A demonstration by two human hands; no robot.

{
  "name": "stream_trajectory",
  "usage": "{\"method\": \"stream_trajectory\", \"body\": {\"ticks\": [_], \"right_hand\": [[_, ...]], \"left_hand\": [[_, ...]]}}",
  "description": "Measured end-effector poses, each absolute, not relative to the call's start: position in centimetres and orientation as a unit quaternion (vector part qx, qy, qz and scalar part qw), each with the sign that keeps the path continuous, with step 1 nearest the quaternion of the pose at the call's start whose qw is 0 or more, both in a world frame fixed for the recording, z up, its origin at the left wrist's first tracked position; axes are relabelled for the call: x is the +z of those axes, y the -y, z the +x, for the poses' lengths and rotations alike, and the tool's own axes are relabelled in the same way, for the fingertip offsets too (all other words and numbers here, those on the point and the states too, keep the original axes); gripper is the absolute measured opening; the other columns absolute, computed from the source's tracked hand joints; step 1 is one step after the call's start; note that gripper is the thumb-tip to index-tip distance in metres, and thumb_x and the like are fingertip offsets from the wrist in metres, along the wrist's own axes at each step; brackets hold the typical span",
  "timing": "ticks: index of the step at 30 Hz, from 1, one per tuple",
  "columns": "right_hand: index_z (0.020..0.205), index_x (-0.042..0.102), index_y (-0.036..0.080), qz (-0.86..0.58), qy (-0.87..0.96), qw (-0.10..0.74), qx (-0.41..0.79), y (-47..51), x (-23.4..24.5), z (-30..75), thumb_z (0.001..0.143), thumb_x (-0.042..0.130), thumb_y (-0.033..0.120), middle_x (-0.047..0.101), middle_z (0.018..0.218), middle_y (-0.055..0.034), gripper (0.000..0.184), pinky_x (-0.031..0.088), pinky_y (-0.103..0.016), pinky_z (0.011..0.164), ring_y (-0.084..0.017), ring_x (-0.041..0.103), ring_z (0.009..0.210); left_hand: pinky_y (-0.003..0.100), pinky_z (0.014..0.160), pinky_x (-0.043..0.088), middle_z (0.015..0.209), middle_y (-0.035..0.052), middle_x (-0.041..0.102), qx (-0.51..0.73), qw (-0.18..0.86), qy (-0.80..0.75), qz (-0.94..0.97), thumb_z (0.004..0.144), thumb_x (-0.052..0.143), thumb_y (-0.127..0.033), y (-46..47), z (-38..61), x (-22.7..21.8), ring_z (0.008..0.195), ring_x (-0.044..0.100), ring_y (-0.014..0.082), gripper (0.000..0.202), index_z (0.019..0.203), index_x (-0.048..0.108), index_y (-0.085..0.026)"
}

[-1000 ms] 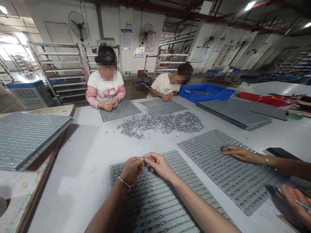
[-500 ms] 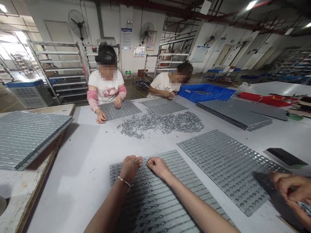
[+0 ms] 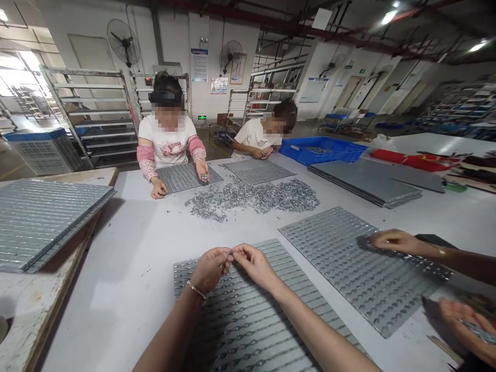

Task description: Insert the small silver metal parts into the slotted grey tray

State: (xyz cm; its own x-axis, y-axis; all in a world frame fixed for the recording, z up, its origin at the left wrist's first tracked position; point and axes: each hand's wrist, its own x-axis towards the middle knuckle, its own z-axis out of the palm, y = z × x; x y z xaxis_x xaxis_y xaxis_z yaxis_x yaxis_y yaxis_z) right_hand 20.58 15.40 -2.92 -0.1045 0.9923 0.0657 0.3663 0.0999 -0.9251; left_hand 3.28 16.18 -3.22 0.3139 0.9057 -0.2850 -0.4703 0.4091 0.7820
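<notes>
Left hand, right hand pinching small metal piece over near ridged panel; likely handover step; next calls for left's release.

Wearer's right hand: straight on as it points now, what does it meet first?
Most likely the left hand: the right hand points at it, their fingertips close together at a small grey piece. Whether they touch is too fine to tell.
</notes>
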Motion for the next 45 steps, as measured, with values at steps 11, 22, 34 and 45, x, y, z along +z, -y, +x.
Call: {"method": "stream_trajectory", "body": {"ticks": [11,22,34,45], "right_hand": [[0.092,0.069,0.018,-0.501,0.599,0.412,0.469,-14.4,-2.2,19.9,0.083,0.068,0.056,0.067,0.071,-0.0004,0.039,0.039,-0.024,0.054,-0.012,0.05,0.057],[0.082,0.065,0.018,-0.498,0.669,0.363,0.416,-14.5,-1.7,21.4,0.088,0.062,0.048,0.051,0.067,0.004,0.03,0.034,-0.024,0.059,-0.012,0.044,0.062],[0.066,0.057,0.02,-0.636,0.667,0.231,0.312,-16.0,-6.6,20.8,0.086,0.054,0.019,0.062,0.063,0.0007,0.02,0.033,-0.024,0.064,-0.015,0.054,0.064],[0.063,0.054,0.021,-0.655,0.666,0.24,0.266,-15.8,-5.9,20.0,0.08,0.061,0.013,0.063,0.065,-0.0015,0.02,0.035,-0.026,0.066,-0.017,0.057,0.066]], "left_hand": [[0.022,0.045,0.02,0.055,-0.0044,0.048,0.392,0.761,-0.369,0.362,0.063,0.085,-0.056,-16.0,3.4,-3.8,0.047,0.034,0.0061,0.048,0.065,0.058,-0.016],[0.023,0.042,0.015,0.053,-0.0029,0.048,0.356,0.762,-0.395,0.369,0.07,0.081,-0.044,-16.0,3.2,-3.8,0.044,0.031,0.0061,0.038,0.059,0.058,-0.015],[0.023,0.063,0.05,0.085,0.0078,0.071,0.51,0.691,-0.454,0.24,0.089,0.065,-0.022,-17.9,2.1,-4.7,0.066,0.063,0.0113,0.015,0.083,0.052,-0.02],[0.021,0.04,0.016,0.054,-0.0079,0.049,0.484,0.7,-0.427,0.306,0.067,0.084,-0.051,-17.0,2.2,-4.2,0.04,0.029,0.0036,0.045,0.08,0.062,-0.014]]}}
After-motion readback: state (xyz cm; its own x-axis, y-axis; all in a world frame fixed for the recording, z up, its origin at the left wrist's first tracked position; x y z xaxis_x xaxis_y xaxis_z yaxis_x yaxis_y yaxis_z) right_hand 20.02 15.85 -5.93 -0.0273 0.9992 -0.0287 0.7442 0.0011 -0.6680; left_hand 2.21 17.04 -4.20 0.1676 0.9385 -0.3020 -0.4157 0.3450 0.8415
